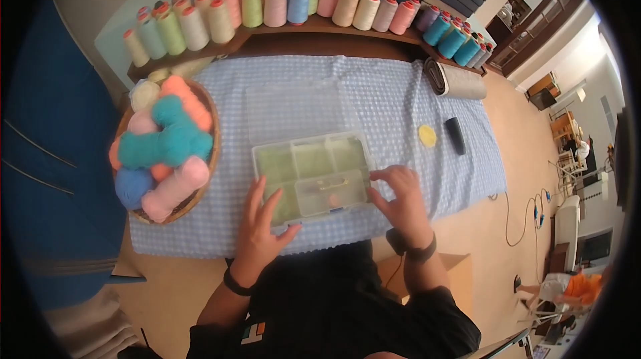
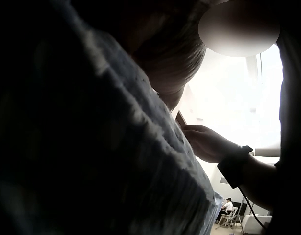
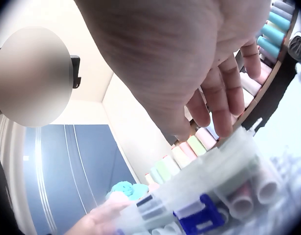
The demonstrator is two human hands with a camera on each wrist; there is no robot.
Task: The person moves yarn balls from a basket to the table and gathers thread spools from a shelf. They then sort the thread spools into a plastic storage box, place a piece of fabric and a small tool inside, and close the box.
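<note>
A clear plastic divided box point(image 1: 289, 152) lies open on the checked cloth, its transparent lid point(image 1: 294, 112) folded back flat. Green shows in its compartments. A smaller clear case point(image 1: 314, 202) sits at the box's front right, with small pale and pinkish things inside. My left hand point(image 1: 262, 229) is at the front left corner, fingers spread along the side and thumb at the front edge. At the right edge, my right hand point(image 1: 400, 199) has its thumb and forefinger apart. Its fingers point(image 3: 221, 107) hang over the box's edge in the right wrist view, near a blue latch point(image 3: 197, 215).
To the left stands a wicker basket point(image 1: 215, 135) of yarn skeins. Thread cones point(image 1: 275, 9) line a curved shelf behind. A yellow disc point(image 1: 427, 135), a dark oblong thing point(image 1: 455, 135) and a grey fabric roll point(image 1: 461, 82) lie at the right.
</note>
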